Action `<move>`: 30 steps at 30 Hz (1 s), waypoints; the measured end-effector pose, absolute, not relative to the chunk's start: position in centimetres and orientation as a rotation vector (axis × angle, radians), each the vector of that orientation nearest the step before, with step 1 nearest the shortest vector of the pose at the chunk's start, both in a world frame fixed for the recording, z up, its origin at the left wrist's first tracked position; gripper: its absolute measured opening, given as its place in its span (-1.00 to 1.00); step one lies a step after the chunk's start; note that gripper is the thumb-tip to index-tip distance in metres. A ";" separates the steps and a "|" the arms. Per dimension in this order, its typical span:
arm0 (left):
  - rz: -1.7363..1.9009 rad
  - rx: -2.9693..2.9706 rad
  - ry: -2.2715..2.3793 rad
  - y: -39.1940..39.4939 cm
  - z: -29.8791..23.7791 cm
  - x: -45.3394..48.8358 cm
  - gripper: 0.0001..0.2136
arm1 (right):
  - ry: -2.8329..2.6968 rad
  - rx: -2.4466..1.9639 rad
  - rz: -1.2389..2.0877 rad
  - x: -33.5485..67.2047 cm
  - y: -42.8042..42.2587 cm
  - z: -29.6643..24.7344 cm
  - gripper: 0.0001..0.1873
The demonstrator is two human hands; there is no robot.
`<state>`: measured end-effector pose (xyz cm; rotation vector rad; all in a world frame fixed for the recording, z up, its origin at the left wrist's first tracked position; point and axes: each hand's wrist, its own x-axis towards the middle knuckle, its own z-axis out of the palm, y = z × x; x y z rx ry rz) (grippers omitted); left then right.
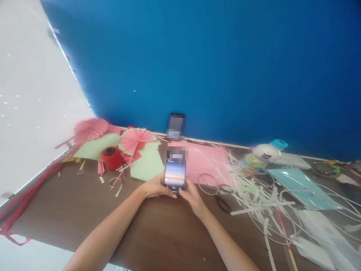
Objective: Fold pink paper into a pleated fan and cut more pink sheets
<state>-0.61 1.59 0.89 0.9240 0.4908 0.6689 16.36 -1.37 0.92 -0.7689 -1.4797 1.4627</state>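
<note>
At the left edge of the frame, a red ribbon [31, 192] is draped along the brown table [152, 237]. Above it, at the left, a pink pleated fan [91, 128] is seen behind a pale green sheet [98, 146], with a red spool [112, 159] set just beside the sheet. Nearer the centre, a second pink pleated fan [137, 140] is laid partly over another pale green sheet [146, 163].

Just below the middle of the frame, a phone [175, 175] with a lit screen is held upright in both hands. Its left side is gripped by the left hand [155, 187] and its right side by the right hand [194, 195], both thumbs being placed at its lower end. Beyond it, a dark device [176, 126], partly blurred out, is leaned against the blue wall [208, 67].

To the right of the phone, a pink sheet [207, 160] is spread, with black-handled scissors [222, 204] below it. At the right, white strips [254, 199] are heaped in a tangle; a white bottle [265, 153] with a blue cap is seen above them, and a pale blue sheet [306, 187] is laid farther right.
</note>
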 end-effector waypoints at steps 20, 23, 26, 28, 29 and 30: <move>0.659 0.678 0.389 2.3 0.0 -0.8 -0.50 | -1.474 -0.752 1.547 16.7 -1.2 0.5 -0.60; 0.670 0.680 0.373 2.3 -0.4 -0.8 -0.52 | -1.484 -0.769 1.532 16.6 -1.3 0.4 -0.60; 0.671 0.682 0.361 2.2 -0.4 -0.9 -0.54 | -1.512 -0.778 1.520 16.6 -1.3 0.3 -0.61; 0.673 0.678 0.363 2.2 -0.3 -0.9 -0.55 | -1.520 -0.782 1.512 16.6 -1.4 0.3 -0.61; 0.675 0.677 0.364 2.1 -0.2 -0.8 -0.55 | -1.521 -0.784 1.508 16.6 -1.4 0.3 -0.62; 0.676 0.676 0.366 2.1 -0.1 -0.8 -0.55 | -1.521 -0.787 1.505 16.6 -1.4 0.3 -0.62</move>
